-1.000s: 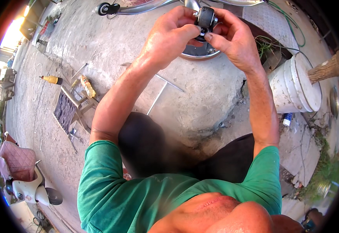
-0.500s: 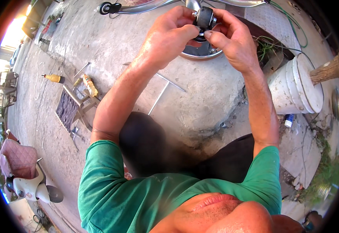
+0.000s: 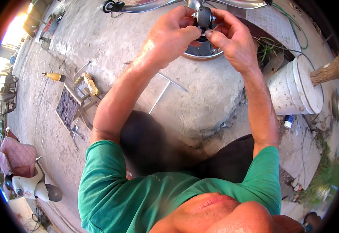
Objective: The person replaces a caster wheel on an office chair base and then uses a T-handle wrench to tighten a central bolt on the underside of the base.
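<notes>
The black wheel [image 3: 204,16] is at the upper middle of the view, held between the person's left hand [image 3: 168,39] and right hand [image 3: 233,40], near a silver metal leg [image 3: 150,6]. The fingers of the 2 hands are bent around its sides, and the 2 thumbs appear to pinch the dark fitting [image 3: 202,38] directly below it. Whether the wheel is fixed to the leg cannot be told, since the hands cover the join. Principal risk: loss of the fitting. The hold appears to rest on thumb tips alone, so uneven pressure could twist it free and drop it onto the round piece [image 3: 200,50] with the shiny rim below, or onto the concrete floor [image 3: 200,89]. The floor is rough and broken near the right knee, and a small part could lodge there. Secondary risk: pinched skin, should the wheel turn while the thumbs sit this close beneath it. A further risk is misalignment, caused by pressing at a slant while the hands block the view. Minor finding: the T-shaped bar [image 3: 165,86] lies near the left knee, where a shifted foot could catch it.
</notes>
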The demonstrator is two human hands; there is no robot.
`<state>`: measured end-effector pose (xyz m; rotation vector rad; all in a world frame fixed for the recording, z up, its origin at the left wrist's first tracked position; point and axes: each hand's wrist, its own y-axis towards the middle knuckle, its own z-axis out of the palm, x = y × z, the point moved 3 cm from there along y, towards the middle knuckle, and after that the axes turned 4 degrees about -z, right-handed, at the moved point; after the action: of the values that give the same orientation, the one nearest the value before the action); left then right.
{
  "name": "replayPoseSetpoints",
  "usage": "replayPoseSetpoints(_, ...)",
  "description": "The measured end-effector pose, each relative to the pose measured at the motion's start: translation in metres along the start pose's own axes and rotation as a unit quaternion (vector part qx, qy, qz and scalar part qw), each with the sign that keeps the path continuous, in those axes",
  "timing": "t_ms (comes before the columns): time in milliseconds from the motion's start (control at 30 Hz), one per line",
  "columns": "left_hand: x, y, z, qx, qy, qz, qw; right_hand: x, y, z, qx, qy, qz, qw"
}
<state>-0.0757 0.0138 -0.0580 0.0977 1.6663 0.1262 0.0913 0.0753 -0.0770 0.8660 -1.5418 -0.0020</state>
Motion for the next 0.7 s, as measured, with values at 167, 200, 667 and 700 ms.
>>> replayPoseSetpoints(167, 0.003, 0.004, -0.015, -0.042, 0.167, 0.048, 0.984, 0.007, -0.001, 0.003, 0.016, -0.005, 0.003, 1.0)
replayPoseSetpoints(200, 0.004, 0.005, -0.017, -0.04, 0.168, 0.041, 0.984, 0.006, 0.0, 0.002, 0.015, -0.011, 0.001, 1.0)
replayPoseSetpoints(667, -0.021, -0.03, -0.031, -0.075, 0.261, 0.13, 0.953, 0.0, -0.002, 0.004, -0.001, 0.012, 0.0, 1.0)
replayPoseSetpoints(700, -0.026, -0.033, -0.024, -0.081, 0.312, 0.191, 0.927, -0.003, -0.002, 0.003, 0.0, 0.019, 0.004, 1.0)
